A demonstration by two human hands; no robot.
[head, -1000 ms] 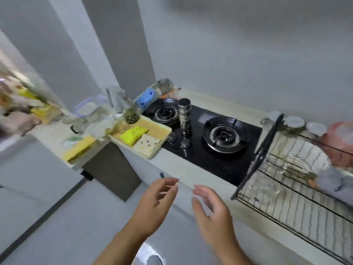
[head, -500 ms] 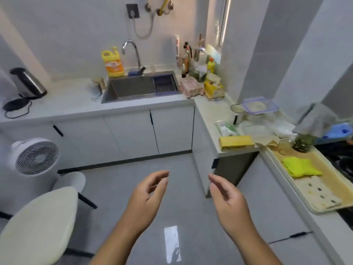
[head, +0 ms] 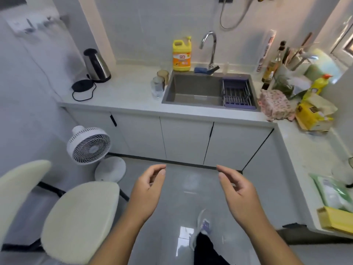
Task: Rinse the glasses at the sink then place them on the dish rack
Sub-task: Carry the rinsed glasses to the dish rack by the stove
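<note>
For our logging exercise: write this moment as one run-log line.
stage: facing sink, standing back | left hand: open, empty | right hand: open, empty | glasses: upright on counter, left of sink

Glasses (head: 160, 85) stand on the table (head: 122, 96) just left of the sink (head: 193, 88); rack (head: 236, 93) inside its right end.

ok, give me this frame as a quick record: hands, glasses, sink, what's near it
left hand: holds nothing, fingers loosely curled, over the floor
right hand: holds nothing, fingers loosely curled, apart from the left
glasses: small group upright on the counter, just left of the sink, untouched
sink: basin looks bare apart from a wire basket at its right end
tap: behind the basin, no water visible
yellow bottle: behind the sink's left corner
kettle: far left on the counter
</note>
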